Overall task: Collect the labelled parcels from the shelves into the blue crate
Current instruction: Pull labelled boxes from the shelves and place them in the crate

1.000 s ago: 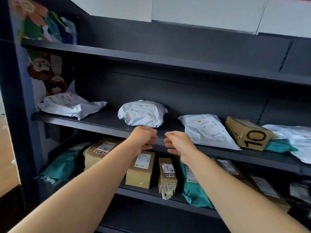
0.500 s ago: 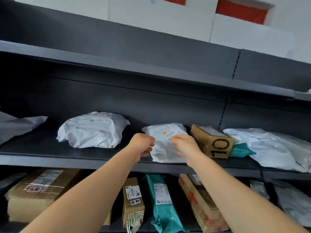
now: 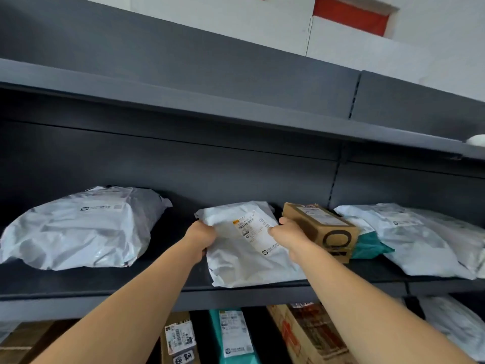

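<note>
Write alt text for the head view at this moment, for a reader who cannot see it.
Both hands grip a flat white labelled parcel on a dark shelf, left hand on its left edge, right hand on its right. A bulky white parcel lies to the left, a cardboard box to the right.

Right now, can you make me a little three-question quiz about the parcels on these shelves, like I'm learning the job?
1. True or false: both hands grip the same white parcel.
2. Which thing lies right beside the right hand? A) a blue crate B) a cardboard box C) a red bucket
3. Fill in: the teal parcel is tucked partly under a ____ mailer bag.

Key: 1 true, the left hand holds its left edge; 2 B; 3 white.
</note>
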### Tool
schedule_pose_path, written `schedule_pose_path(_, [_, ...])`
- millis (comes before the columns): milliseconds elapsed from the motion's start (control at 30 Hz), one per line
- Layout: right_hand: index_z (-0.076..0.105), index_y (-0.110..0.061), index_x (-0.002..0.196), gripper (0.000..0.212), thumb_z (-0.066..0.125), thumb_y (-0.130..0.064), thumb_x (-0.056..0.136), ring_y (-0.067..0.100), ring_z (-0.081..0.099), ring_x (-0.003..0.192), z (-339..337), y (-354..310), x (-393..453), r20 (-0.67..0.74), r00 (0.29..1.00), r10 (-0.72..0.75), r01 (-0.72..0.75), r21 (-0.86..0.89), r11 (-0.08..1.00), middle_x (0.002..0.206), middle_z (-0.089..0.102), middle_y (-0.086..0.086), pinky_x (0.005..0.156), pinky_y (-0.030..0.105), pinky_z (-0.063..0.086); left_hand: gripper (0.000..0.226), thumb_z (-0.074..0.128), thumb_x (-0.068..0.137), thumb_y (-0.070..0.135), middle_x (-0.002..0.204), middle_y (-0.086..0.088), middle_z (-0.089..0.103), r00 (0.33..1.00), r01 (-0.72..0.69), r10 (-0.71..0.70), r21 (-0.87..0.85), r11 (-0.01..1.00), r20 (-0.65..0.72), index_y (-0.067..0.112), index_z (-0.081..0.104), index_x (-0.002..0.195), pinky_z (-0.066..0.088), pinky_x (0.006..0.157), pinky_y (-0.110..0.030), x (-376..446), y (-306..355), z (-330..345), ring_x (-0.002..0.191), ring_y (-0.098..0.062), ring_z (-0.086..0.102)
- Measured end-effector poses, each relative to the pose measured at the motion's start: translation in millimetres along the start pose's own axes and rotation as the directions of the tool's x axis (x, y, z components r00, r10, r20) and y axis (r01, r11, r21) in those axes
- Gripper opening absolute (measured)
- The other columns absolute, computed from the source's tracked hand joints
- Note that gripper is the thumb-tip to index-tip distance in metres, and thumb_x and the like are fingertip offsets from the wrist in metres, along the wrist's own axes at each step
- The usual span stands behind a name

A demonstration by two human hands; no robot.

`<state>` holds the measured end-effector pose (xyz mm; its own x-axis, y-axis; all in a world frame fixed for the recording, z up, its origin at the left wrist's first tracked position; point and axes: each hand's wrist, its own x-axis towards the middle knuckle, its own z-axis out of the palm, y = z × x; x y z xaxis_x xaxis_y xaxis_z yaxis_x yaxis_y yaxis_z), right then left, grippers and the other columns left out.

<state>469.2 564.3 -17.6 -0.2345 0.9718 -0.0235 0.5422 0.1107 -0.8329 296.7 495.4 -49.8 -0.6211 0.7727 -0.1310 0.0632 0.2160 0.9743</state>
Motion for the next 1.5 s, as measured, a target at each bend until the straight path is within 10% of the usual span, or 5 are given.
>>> schedule_pose_path(300, [0.051,-0.011,0.097,0.012,0.042,-0.006,0.09,0.022,0.044,0.081,6.2,10.5,24.5,0.015,1.0,0.005,-0.004,-0.036,0.999,0.086,0.048,0.005,0.068,0.027,0.036,0.011,0.044,0.087,0.0,0.067,-0.009,0.045,0.988,0.054,-0.065,-0.084,0.995,-0.14,0.001,0.055,0.087,0.033,0.05,-0.023,17.3,-10.8,18.9,0.055,-0.019,0.041])
schedule_pose_path(433, [0.04,-0.018,0.057,0.031,0.039,0.006,0.077,0.017,0.028,0.056,11.5,16.3,34.4,-0.053,0.996,-0.076,0.082,0.129,0.988,0.058,0.035,-0.001,0.05,0.023,0.02,0.027,0.033,0.078,-0.009,0.063,-0.007,0.04,0.973,-0.045,0.015,-0.128,0.991,-0.229,0.009,0.049,0.066,0.029,0.052,-0.027,19.3,-8.2,19.4,0.057,-0.018,0.036])
schedule_pose_path(967, [0.068,-0.014,0.078,0.031,0.044,0.005,0.084,0.018,0.057,0.068,19.8,6.0,37.4,-0.137,0.968,-0.212,0.25,0.407,0.878,0.074,0.067,0.001,0.06,0.028,0.045,0.042,0.035,0.087,-0.01,0.075,-0.008,0.063,0.951,-0.19,0.095,-0.314,0.93,-0.294,0.017,0.065,0.075,0.051,0.058,-0.027,7.1,13.1,6.1,0.062,-0.022,0.057])
schedule_pose_path(1267, [0.062,-0.013,0.123,0.036,0.058,-0.005,0.089,0.022,0.058,0.11,1.6,8.5,40.1,0.111,0.985,-0.134,0.087,0.356,0.931,0.117,0.062,0.007,0.086,0.028,0.048,0.055,0.047,0.087,0.022,0.145,-0.016,0.033,0.901,0.069,0.119,0.411,0.909,-0.416,0.021,0.036,0.141,0.022,0.111,-0.048,7.0,21.7,19.3,0.136,-0.034,0.027])
schedule_pose_path(1500, [0.067,-0.012,0.114,0.025,0.062,-0.012,0.089,0.017,0.059,0.11,-78.4,-4.0,59.8,-0.12,0.955,-0.269,0.295,0.341,0.893,0.116,0.064,0.002,0.1,0.032,0.047,0.042,0.058,0.088,0.026,0.132,-0.012,0.051,0.877,-0.379,0.445,0.307,0.873,-0.18,0.016,0.054,0.129,0.032,0.11,-0.035,-2.2,64.9,111.3,0.13,-0.029,0.04])
